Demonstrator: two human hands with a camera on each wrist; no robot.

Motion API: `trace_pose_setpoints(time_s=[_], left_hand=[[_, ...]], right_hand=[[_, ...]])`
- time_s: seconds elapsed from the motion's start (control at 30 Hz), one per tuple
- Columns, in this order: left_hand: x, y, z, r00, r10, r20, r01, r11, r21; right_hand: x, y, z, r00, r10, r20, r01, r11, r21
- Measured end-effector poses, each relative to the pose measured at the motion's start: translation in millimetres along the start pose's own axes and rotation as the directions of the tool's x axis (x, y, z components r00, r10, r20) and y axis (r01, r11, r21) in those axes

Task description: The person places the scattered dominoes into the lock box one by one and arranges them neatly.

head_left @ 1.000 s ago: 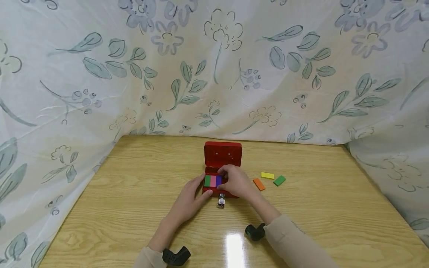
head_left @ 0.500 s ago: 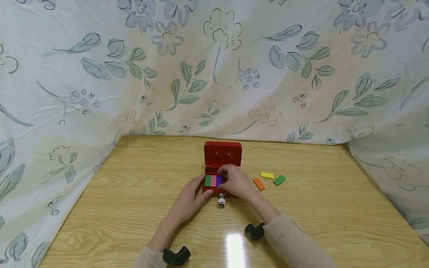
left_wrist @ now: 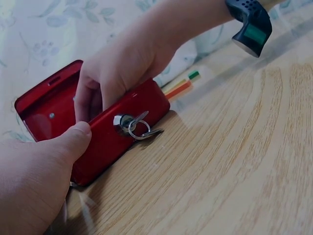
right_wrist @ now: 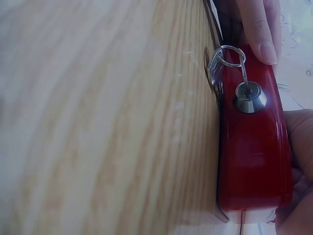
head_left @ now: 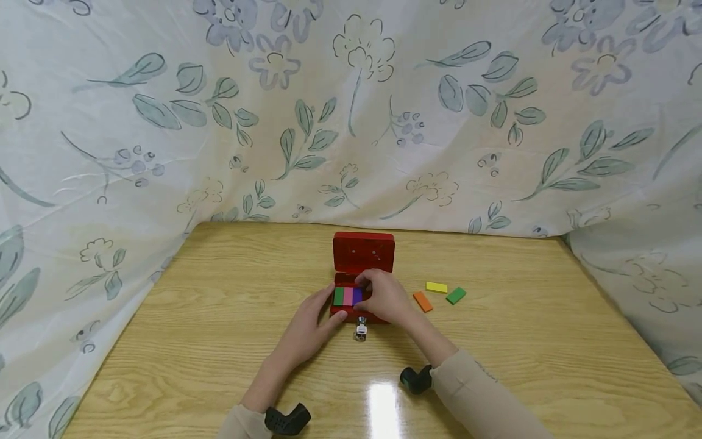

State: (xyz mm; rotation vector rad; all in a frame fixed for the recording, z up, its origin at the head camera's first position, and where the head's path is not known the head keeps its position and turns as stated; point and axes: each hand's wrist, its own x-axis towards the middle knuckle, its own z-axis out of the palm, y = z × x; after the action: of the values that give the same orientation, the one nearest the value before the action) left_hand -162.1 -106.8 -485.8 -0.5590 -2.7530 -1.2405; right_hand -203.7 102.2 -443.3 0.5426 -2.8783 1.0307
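A red metal cash box (head_left: pixel 342 317) stands on the table with its lid (head_left: pixel 364 253) raised. My left hand (head_left: pixel 308 329) holds the box at its left end, thumb over the front rim. Inside, a green domino (head_left: pixel 338 296), a pink domino (head_left: pixel 348 296) and a purple domino (head_left: pixel 358 294) lie side by side. My right hand (head_left: pixel 389 297) reaches in from the right and pinches the purple domino between thumb and fingertips. The right part of the interior is hidden under that hand. A key on a ring (right_wrist: pixel 231 56) sits in the front lock (right_wrist: pixel 249 98).
Right of the box lie an orange domino (head_left: pixel 423 302), a yellow domino (head_left: pixel 436 287) and another green domino (head_left: pixel 456 296). A floral cloth (head_left: pixel 362 152) hangs behind the wooden table (head_left: pixel 230 274). Both wrists carry black devices (head_left: pixel 288 421).
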Motion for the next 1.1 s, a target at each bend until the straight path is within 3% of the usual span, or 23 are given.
trace_pose_setpoints(time_s=[0.5, 0.9, 1.1], left_hand=[[0.0, 0.2, 0.7, 1.0, 0.011, 0.0, -0.011, 1.0, -0.003], [-0.3, -0.2, -0.7, 1.0, -0.001, -0.005, 0.001, 1.0, -0.004], [0.8, 0.4, 0.4, 1.0, -0.002, -0.009, 0.002, 1.0, -0.001]], right_hand=[[-14.2, 8.3, -13.6, 0.996, -0.068, -0.055, 0.08, 0.967, 0.241], [-32.9, 12.0, -28.2, 0.991, 0.071, -0.114, -0.024, 0.93, 0.368], [-36.1, 25.0, -41.0, 0.989, 0.087, -0.121, -0.036, 0.928, 0.372]])
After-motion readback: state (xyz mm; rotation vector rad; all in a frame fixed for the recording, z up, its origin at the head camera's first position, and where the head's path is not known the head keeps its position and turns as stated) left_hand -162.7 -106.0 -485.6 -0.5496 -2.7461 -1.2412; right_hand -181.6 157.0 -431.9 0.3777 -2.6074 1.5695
